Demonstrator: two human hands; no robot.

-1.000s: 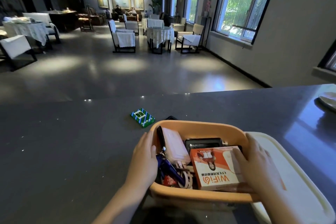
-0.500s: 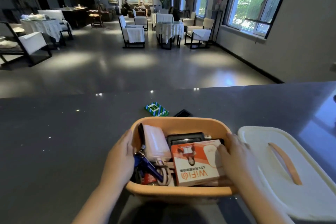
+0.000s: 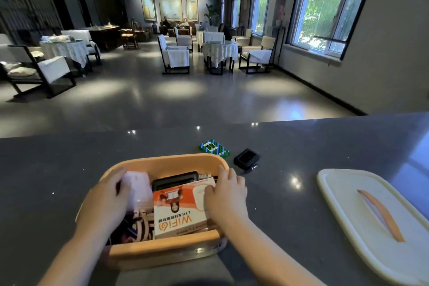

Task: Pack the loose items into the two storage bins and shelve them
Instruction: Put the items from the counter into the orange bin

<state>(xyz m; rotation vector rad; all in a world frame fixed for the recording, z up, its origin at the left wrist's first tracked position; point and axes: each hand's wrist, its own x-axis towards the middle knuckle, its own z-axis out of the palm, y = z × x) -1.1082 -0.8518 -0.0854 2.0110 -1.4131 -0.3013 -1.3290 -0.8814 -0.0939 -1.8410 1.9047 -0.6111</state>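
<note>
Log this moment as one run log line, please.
stage: packing | left hand and right hand: in orange bin on contents | green box, black device: on counter | lid: off

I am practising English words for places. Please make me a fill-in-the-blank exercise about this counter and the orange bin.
1. The WiFi box lies ____ the orange bin.
2. The white lid lies to the ____ of the bin.
3. The green card pack is ____ the bin, on the counter.

Missing words: inside; right; outside
</note>
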